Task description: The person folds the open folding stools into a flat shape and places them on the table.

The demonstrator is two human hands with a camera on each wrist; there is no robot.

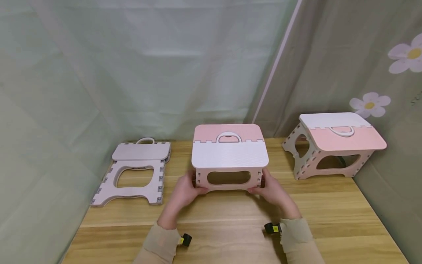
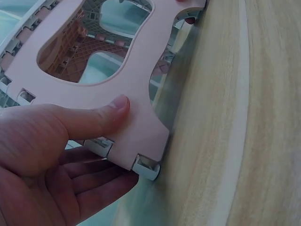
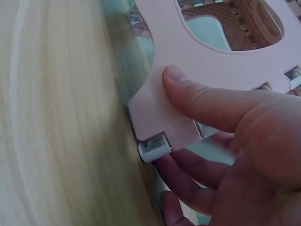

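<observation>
A pink-and-white folding stool (image 1: 229,156) stands unfolded in the middle of the table, its white handle (image 1: 229,136) lying across the seat. My left hand (image 1: 185,189) grips the lower left corner of its front leg panel (image 2: 136,113). In the left wrist view the thumb lies on the panel's face, with the fingers behind its edge. The lower right corner is held the same way by my right hand (image 1: 271,189), thumb in front on the leg panel (image 3: 155,113). Whether the feet touch the table cannot be told.
Folded nearly flat, a pale stool (image 1: 140,150) lies on the left of the wooden table (image 1: 224,227). Another unfolded pink-and-white stool (image 1: 343,135) stands at the back right. A pale green curtain (image 1: 184,66) hangs behind, and a flowered curtain (image 1: 329,66) on the right.
</observation>
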